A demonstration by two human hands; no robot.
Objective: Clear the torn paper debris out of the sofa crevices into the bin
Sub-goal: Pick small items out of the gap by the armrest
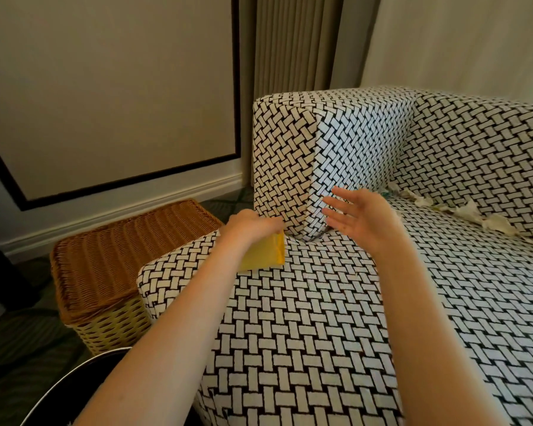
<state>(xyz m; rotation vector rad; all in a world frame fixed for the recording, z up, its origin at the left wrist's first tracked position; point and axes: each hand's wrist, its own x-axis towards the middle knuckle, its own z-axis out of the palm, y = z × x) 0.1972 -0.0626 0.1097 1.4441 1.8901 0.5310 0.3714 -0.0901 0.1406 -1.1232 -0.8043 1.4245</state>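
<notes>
A sofa (320, 318) covered in black-and-white woven-pattern cloth fills the right half of the view. Torn whitish paper scraps (471, 210) lie along the crevice between seat and backrest at the right. My left hand (250, 226) grips a yellow flat piece (263, 253), like a sponge or card, at the base of the sofa arm (290, 167). My right hand (354, 210) hovers with fingers spread beside the arm's inner face, holding nothing. A dark round bin rim (74, 382) shows at the bottom left, partly hidden by my left forearm.
A wicker basket (114, 259) with a closed lid stands on the floor left of the sofa. Behind it are a wall panel with a dark border, a white skirting board (120, 216) and a curtain (293, 41). Dark patterned carpet covers the floor.
</notes>
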